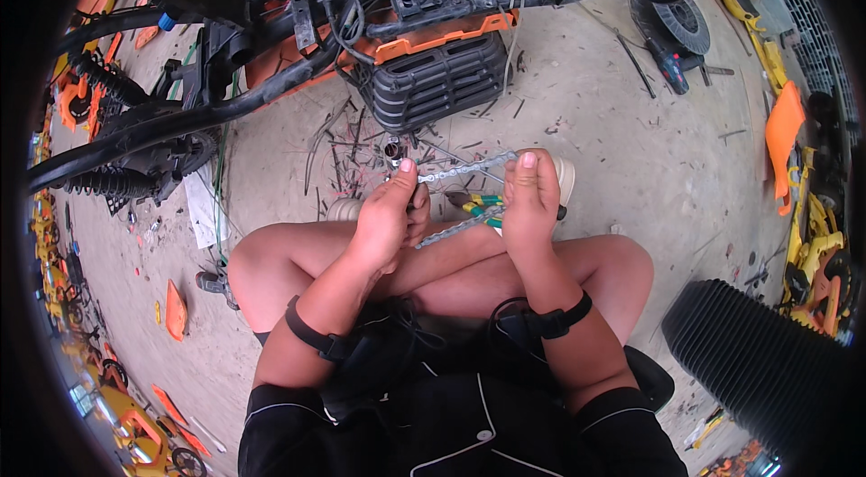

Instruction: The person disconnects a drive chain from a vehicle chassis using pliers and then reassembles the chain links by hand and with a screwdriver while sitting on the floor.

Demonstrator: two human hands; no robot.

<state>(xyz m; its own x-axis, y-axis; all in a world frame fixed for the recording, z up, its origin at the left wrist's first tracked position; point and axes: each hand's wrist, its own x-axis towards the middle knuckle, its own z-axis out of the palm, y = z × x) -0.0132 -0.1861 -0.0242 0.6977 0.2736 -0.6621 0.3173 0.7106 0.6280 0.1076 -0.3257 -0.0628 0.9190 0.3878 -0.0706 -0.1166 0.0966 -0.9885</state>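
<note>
A silver roller chain (465, 168) is stretched between my two hands above my crossed legs. My left hand (390, 211) is closed on it, thumb on top. At the other side my right hand (530, 197) pinches the chain between thumb and fingers. A lower run of the same chain hangs slack between the hands, over my shin. Just beyond it, green and yellow handled pliers (478, 204) lie on the floor between my feet. A socket-like metal tool (393, 149) stands near my left hand, on the floor.
Ahead is a black tubular vehicle frame (307, 80) with loose cables and a ribbed black box (442, 80). A cordless power tool (668, 65) lies beside a round disc at the far right. A ribbed black object (753, 360) stands at my right. Orange panels (783, 143) and small scraps litter the floor.
</note>
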